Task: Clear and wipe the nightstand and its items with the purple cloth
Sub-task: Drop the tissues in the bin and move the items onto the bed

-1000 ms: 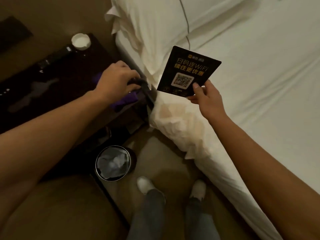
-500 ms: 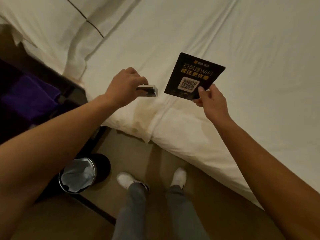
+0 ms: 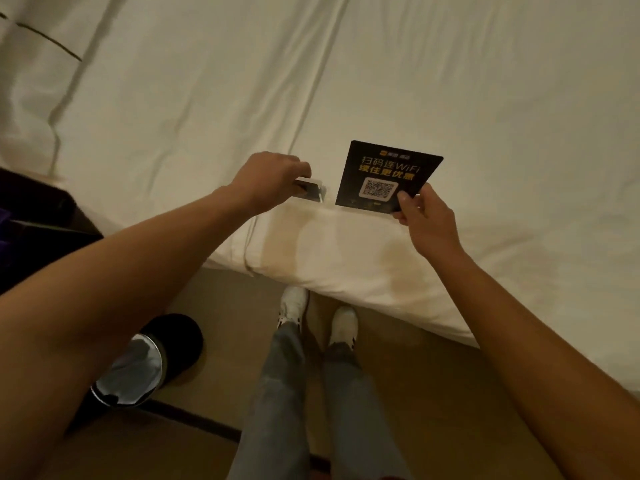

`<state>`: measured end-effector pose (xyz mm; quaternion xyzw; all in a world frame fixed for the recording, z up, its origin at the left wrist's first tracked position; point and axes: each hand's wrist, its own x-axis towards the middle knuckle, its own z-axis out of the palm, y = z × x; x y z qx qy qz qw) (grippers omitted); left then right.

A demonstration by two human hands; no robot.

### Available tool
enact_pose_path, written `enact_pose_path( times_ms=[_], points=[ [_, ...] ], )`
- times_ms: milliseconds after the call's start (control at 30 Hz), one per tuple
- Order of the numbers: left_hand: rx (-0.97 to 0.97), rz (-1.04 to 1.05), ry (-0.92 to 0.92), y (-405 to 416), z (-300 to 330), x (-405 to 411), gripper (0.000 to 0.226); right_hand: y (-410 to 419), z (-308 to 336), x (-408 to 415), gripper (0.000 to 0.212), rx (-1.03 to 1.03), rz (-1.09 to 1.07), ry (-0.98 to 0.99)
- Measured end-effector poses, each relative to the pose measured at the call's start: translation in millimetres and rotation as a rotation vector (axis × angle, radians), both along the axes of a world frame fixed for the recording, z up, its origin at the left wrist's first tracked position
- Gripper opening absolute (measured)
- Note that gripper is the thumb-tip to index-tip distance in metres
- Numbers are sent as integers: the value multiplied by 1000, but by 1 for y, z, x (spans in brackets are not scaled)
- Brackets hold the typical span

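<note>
Turned away from the nightstand, now only a dark corner at nine o'clock with a sliver of purple cloth, and facing the bed since a second ago, so clearing looks underway and wiping not yet begun. Left hand curled round a small dark holder, right hand pinching the WiFi card by its lower right corner, both low over the sheet, close but apart. Card face up, text top toward twelve, long axis roughly six to twelve, tilted slightly clockwise.

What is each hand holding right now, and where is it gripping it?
The right hand pinches the black WiFi card at its lower right corner. The left hand grips one end of a small box, low over the bed.
</note>
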<state>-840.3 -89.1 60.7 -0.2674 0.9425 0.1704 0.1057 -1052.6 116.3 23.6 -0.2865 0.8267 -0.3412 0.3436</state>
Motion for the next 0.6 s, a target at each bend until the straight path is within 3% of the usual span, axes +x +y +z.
enact_pose_path(
  times_ms=[267, 600],
  points=[
    [51, -119, -70, -5, -41, -26, 26, 18, -26, 12, 27, 64, -102, -17],
    [68, -152, -16, -9, -65, -25, 28, 21, -42, 14, 27, 84, -168, -66]
  ],
)
